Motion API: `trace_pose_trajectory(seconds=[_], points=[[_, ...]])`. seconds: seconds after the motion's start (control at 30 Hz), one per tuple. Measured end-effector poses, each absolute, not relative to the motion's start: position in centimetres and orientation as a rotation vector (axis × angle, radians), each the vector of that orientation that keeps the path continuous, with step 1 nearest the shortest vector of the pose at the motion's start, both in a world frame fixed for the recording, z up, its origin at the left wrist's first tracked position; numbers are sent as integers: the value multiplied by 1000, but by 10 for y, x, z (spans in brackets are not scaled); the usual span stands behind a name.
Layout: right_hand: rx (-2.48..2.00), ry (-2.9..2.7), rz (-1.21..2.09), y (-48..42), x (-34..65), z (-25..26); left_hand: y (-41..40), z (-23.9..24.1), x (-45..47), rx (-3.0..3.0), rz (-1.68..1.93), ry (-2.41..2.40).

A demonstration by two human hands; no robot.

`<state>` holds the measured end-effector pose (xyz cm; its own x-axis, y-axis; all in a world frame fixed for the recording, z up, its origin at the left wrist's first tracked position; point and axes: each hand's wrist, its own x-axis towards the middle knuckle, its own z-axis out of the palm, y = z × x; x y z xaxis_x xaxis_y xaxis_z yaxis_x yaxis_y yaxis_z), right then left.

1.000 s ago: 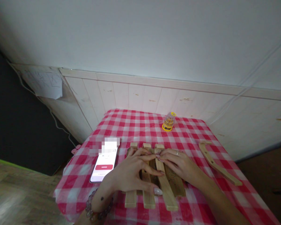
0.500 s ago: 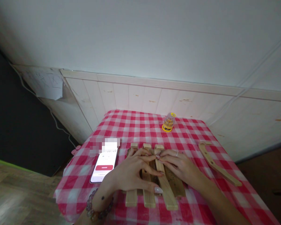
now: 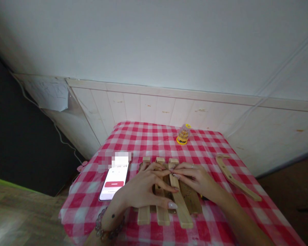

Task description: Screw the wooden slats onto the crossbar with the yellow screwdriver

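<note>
Since the last frame, my right hand (image 3: 195,176) has crept slightly toward the far ends of the slats, and the whole view has dipped a little. The left hand (image 3: 141,188) sits about where it was. Both hands lie over three parallel wooden slats (image 3: 180,205), which rest on a dark wooden board (image 3: 191,200) in the middle of the table. The left hand's fingers are spread across the first two slats, with its thumb tip beside the third. The right hand's fingers come in from the other side, and the fingertips of both hands nearly meet at the third slat. From here I cannot tell whether either hand is pinching it or just resting there. A phone (image 3: 114,181) lies just left of the slats on a red checked tablecloth (image 3: 84,201). A curved wooden piece (image 3: 232,177) lies to the right, and a small clear container with a yellow base (image 3: 183,135) stands toward the far edge.
</note>
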<state>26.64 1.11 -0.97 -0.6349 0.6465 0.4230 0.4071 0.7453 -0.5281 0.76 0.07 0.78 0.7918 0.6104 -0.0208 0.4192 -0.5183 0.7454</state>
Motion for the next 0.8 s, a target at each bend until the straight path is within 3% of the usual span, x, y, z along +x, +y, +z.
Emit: trace_pose_trajectory(seconds=[0.27,0.5,0.63,0.8], points=[[-926,-2310,464,14,276,0,2,7,7,2202,321,750],[-1536,-2512,636,-9,306,30,1,8,7,2195,286,789],[-1855,-2518,532,-31,322,18,-1,8,6,2180,307,796],[-1806,-2550,488,-41,332,2,1,7,7,2212,314,777]])
